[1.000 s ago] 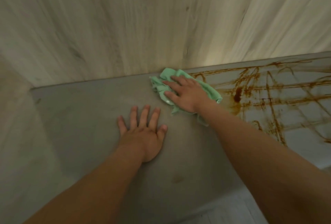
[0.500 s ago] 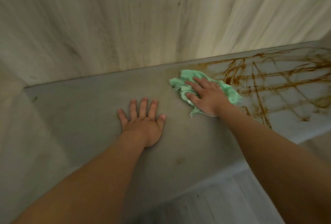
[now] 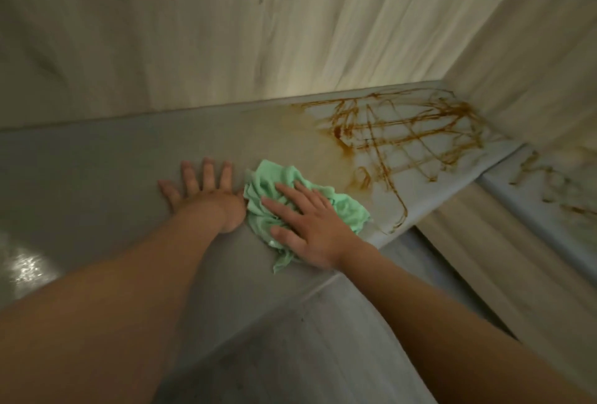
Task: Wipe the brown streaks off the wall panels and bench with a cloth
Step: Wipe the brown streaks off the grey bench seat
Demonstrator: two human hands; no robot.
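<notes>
So compared with half a second back, the cloth (image 3: 347,208) has slid away from the brown streaks (image 3: 403,132) and in toward the left hand (image 3: 206,196). It's now right up against the thumb side of that hand, where before there was a clear gap of bare bench (image 3: 97,171) between them. A full second ago it was tucked against the wall panels (image 3: 226,32) at the back; now it sits close to the bench's front edge. The left hand hasn't really budged: palm down, fingers straight and a bit fanned, holding nothing.

The right hand (image 3: 310,222) lies flat on top of the cloth, fingers spread and mostly straight, pressing down rather than gripping. The view has swung too (the corner to the right of the right hand is visible now, along with a lower ledge (image 3: 549,184) carrying its own streaks).

As for the cloth: mint green, bunched and wrinkly, poking out beyond the fingertips and on the far side of the right hand, with one corner trailing toward the bench's front edge just below the thumb. Beyond the right hand there's a pale tan smear (image 3: 310,132) on the bench, then the dark scribbly streaks running out to the corner.
</notes>
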